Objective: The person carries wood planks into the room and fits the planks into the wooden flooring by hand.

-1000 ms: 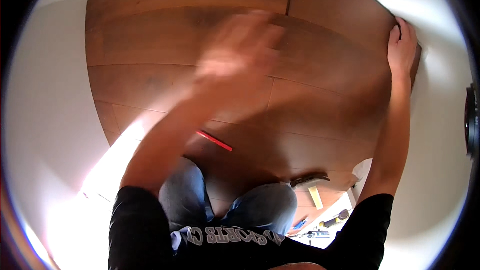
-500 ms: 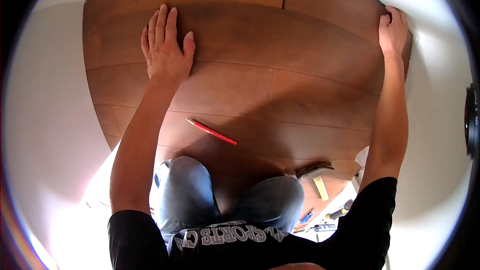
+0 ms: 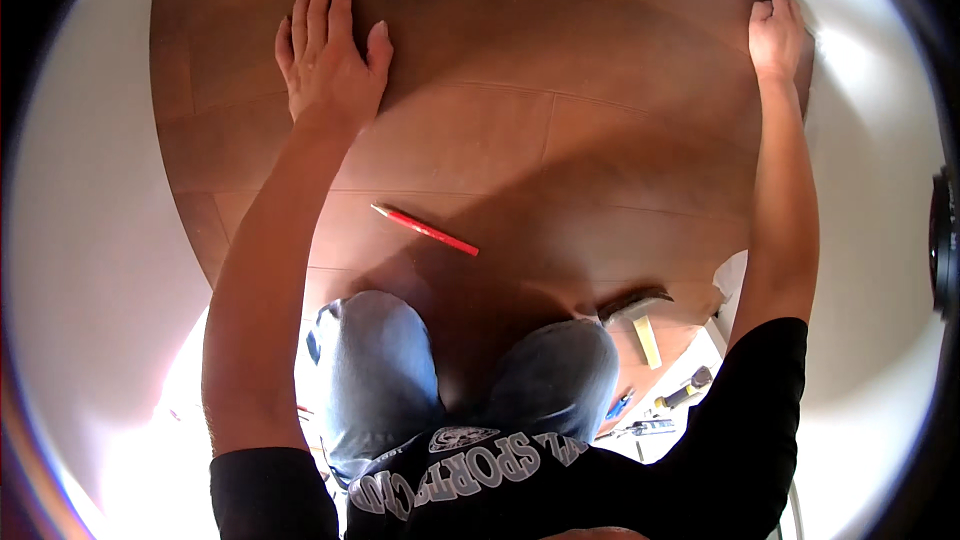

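Observation:
Brown wood floorboards [image 3: 480, 30] spread out before me between white walls. My left hand [image 3: 335, 70] lies flat on a far board, fingers stretched out and thumb apart, holding nothing. At the far right, my right hand [image 3: 777, 40] rests where the boards meet the wall, its fingers curled in at the board's edge. Whatever those fingers grip, if anything, is hidden. Between my forearms and in front of my knees lies a red pencil [image 3: 428, 231], its point toward the left. A dark seam between two board ends shows at the top.
White walls [image 3: 85, 170] rise on the left and right. Beside my right knee lies a dark curved item with a pale yellow strip [image 3: 648, 342]. Behind it are a small blue tool [image 3: 620, 404] and a black-and-yellow tool [image 3: 685, 388]. My knees rest on the floor.
My view has shifted, so the boards, pencil and hands appear higher in the picture. Both hands keep about the same places on the boards, and the pencil lies as before.

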Demonstrator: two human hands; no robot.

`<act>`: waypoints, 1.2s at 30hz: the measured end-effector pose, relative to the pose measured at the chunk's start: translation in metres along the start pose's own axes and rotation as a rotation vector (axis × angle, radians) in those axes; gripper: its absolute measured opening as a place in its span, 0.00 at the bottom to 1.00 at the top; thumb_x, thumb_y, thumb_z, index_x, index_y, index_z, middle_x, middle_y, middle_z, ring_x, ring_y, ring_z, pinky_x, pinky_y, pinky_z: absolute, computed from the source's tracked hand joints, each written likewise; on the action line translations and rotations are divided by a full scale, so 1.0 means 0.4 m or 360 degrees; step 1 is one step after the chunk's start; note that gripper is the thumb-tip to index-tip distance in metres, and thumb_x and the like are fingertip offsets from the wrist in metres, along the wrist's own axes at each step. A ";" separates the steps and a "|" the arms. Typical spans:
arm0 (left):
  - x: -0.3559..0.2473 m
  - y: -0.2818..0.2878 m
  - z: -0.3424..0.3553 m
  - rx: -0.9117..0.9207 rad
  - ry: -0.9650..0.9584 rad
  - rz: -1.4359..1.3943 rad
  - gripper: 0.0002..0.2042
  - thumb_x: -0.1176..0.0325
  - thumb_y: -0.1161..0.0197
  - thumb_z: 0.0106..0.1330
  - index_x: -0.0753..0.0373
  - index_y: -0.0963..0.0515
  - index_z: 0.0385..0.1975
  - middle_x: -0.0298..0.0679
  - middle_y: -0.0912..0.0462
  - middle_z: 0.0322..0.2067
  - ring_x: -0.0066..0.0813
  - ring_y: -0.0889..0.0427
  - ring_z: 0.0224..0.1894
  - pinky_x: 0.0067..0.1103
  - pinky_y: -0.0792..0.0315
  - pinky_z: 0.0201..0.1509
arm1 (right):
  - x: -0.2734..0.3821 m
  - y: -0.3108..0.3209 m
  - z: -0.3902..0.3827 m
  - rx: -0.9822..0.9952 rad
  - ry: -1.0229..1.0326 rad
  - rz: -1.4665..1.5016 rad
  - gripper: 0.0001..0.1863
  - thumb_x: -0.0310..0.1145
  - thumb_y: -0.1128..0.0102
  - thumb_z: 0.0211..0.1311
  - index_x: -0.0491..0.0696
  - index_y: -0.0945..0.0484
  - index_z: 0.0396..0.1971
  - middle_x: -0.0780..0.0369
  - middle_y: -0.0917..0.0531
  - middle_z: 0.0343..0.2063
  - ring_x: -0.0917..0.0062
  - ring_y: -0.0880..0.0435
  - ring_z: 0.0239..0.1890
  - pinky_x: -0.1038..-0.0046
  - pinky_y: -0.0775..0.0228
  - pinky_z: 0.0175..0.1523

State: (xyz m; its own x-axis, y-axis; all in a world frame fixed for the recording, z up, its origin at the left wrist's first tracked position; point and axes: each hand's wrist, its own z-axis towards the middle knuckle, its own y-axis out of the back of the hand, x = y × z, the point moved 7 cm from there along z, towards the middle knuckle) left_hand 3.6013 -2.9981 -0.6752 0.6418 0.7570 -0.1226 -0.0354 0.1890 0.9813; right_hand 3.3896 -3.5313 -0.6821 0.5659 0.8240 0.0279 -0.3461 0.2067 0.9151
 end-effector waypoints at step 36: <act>0.112 0.042 -0.092 0.0180 -0.0033 -0.0852 0.24 0.60 0.45 0.77 0.59 0.28 0.69 0.45 0.32 0.74 0.45 0.36 0.77 0.40 0.45 0.81 | 0.408 0.246 -0.547 0.0218 0.0166 0.0176 0.29 0.46 0.46 0.75 0.49 0.31 0.70 0.50 0.32 0.72 0.53 0.35 0.73 0.51 0.45 0.76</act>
State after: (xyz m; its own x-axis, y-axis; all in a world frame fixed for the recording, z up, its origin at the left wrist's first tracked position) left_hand 3.6013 -2.9382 -0.6696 0.5624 0.5607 -0.6077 0.3821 0.4755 0.7924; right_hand 3.2843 -3.2612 -0.6753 0.4472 0.8893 0.0960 -0.2930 0.0442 0.9551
